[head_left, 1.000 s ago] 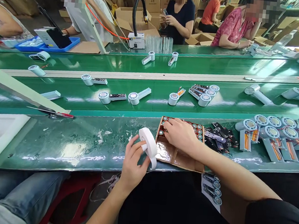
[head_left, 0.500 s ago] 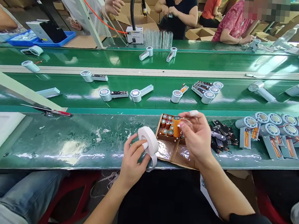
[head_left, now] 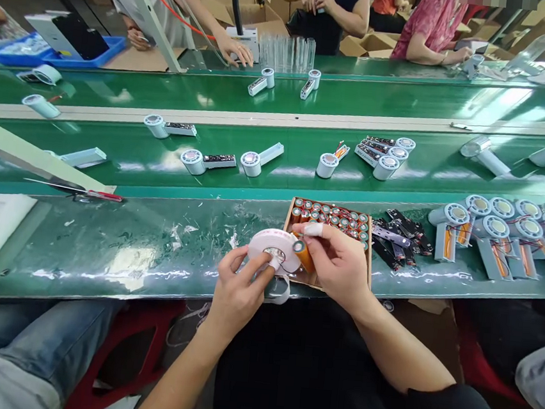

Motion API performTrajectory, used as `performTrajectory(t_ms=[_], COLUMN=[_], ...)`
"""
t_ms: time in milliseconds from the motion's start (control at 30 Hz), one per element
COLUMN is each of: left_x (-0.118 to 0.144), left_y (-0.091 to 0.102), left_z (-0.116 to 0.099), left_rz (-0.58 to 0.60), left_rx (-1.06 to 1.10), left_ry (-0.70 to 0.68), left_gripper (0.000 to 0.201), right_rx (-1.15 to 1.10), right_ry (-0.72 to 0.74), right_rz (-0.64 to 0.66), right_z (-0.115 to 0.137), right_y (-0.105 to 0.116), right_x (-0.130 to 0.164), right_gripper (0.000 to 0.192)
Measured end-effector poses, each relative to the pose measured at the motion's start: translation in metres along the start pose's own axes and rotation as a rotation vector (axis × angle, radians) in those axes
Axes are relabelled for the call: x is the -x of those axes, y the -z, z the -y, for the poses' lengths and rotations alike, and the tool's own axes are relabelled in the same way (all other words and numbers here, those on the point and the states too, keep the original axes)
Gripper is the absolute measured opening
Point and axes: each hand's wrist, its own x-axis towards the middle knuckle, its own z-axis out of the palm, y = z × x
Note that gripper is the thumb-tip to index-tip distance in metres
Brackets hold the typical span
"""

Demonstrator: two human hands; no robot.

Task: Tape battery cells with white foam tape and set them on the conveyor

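My left hand (head_left: 243,285) grips a roll of white tape (head_left: 261,245), its fingers at the core and a loose loop of tape hanging below. In my right hand (head_left: 339,262) is an orange cylindrical battery (head_left: 303,256), pinched between thumb and fingers and tilted beside the roll. White wrapping covers a fingertip of that hand. I cannot tell whether battery and tape touch. Behind my hands lies a shallow cardboard box (head_left: 370,252) with rows of similar batteries (head_left: 341,221) in its far part. My right hand hides some of the box.
Black circuit boards (head_left: 401,239) lie right of the box, then several pale-blue fan housings (head_left: 496,232) with wires. More housings sit on the green conveyor (head_left: 284,180). Red-handled scissors (head_left: 104,195) and a white foam tray (head_left: 15,218) are at left. People work across the line.
The battery has moved left and down to the tape roll, and is now tilted. The roll has turned flatter. Across the line, a co-worker's hand has come down to the bench.
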Motion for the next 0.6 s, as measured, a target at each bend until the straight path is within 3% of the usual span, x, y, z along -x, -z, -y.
performTrajectory(t_ms=[267, 467, 600], left_x=[-0.003, -0.006, -0.016], left_y=[0.009, 0.012, 0.023], left_z=[0.002, 0.002, 0.010], left_rz=[0.015, 0.036, 0.089], left_rx=[-0.048, -0.073, -0.077], left_ry=[0.044, -0.071, -0.200], left_gripper=[0.035, 0.039, 0.036], right_rx=[0.109, 0.401, 0.476], right_ry=[-0.005, 0.025, -0.041], right_rz=[0.091, 0.082, 0.256], right_z=[-0.007, -0.004, 0.003], right_y=[0.018, 0.020, 0.034], right_x=[0.011, 0.013, 0.001], right_gripper=[0.034, 0.014, 0.031])
